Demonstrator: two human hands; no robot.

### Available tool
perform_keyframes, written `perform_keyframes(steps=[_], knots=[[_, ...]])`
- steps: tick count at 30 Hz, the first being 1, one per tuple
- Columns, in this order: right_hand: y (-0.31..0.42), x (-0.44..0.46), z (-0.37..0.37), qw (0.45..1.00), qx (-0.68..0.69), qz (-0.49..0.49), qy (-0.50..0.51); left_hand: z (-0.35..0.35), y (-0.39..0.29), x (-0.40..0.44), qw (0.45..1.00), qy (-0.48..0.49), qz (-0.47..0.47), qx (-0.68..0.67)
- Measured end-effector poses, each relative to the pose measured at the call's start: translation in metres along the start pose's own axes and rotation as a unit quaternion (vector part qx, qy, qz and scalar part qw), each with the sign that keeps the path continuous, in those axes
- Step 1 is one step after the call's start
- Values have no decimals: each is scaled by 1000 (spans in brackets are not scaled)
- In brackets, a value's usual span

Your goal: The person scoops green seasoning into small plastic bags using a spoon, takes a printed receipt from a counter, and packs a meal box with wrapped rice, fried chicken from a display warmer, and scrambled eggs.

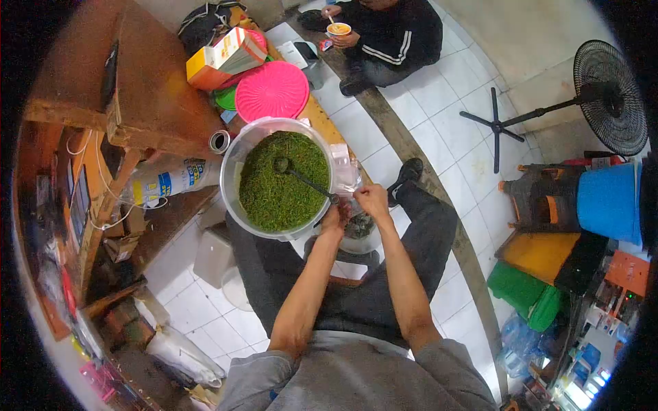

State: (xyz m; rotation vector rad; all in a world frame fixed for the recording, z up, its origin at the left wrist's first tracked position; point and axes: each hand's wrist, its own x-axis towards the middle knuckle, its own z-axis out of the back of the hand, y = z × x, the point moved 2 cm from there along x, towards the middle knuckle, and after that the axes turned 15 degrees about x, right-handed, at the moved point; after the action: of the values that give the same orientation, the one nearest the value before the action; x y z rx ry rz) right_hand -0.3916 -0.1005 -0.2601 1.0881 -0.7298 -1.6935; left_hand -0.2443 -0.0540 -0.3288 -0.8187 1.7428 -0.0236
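A large clear round tub (232, 205) stands in front of me, filled with chopped green leafy matter (274, 192). A dark long-handled spoon (308, 181) rests on it, its handle reaching toward the tub's right rim. My left hand (334, 218) is at that rim by the handle's end, its fingers closed around something too small to make out. Just right of it, my right hand (372, 200) is pinched beside a clear plastic bag (347, 175); what it holds is unclear. Below both hands sits a clear container (359, 227) with dark contents.
A pink lid (273, 90), an orange-white box (226, 58) and an open can (219, 142) lie beyond the tub. Another person (391, 41) sits at the top with a cup (338, 29). A fan (608, 98) and blue bin (608, 204) stand right.
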Motion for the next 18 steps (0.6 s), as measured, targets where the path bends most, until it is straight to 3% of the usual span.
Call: perform_keyframes(steps=[4,6,7,9,12,16,18], knots=[[5,-2,7,994,107,-14,2,-5,0,0,1000,8,-1,-28],[1,-4,7,946,302,-95,68,-15,-2,-11,995,-82,-3,-61],[7,-5,11,947,301,-96,67,-18,-6,-20,995,-82,-2,-62],[9,-11,14,914,351,-188,75,-23,-12,-37,998,-39,31,50],[7,-15,16,909,376,-155,88,-33,-14,-49,998,-17,-17,51],[-1,-22,14,906,387,-158,73,-38,-19,-43,997,-35,1,66],[-10,-23,13,955,288,-57,46,-38,-25,-47,992,-59,-71,85]])
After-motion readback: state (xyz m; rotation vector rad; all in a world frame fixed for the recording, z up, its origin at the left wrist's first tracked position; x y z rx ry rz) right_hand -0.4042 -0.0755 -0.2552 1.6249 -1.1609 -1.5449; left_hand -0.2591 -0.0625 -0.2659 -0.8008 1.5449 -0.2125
